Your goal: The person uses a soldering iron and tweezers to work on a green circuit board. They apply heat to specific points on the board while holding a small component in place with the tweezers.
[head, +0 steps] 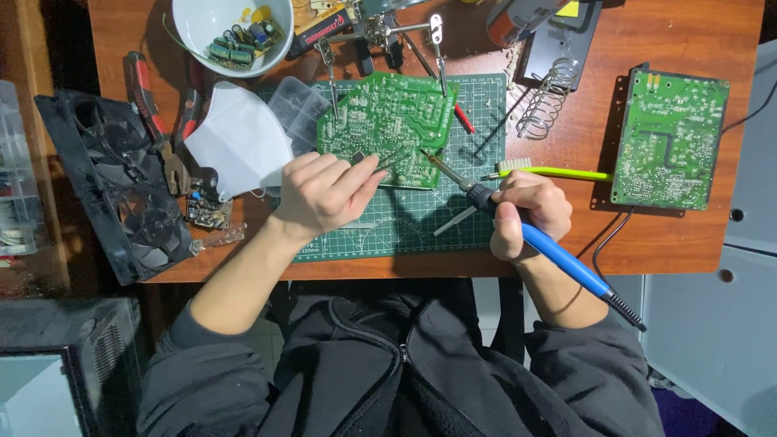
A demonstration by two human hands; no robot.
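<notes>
Our right hand [528,212] grips the soldering iron [518,231]; left hand [324,194] pinches tweezers [394,156] on the circuit board [388,129]; the hot tip near our fingertips [374,166] could burn them.

A single camera is sitting on the person's head and looking almost straight down over the counter [672,243]. The near edge of the counter is running across the middle of the picture, and the far edge is falling outside the top. The left hand [320,194] and right hand [526,212] are lying close below the lens, near the middle of the near edge, with the forearms and dark sleeves filling the lower half. The right edge of the counter is showing; the left edge is probably hidden under a black fan frame [113,186]. No second view is sharing the scene.
</notes>
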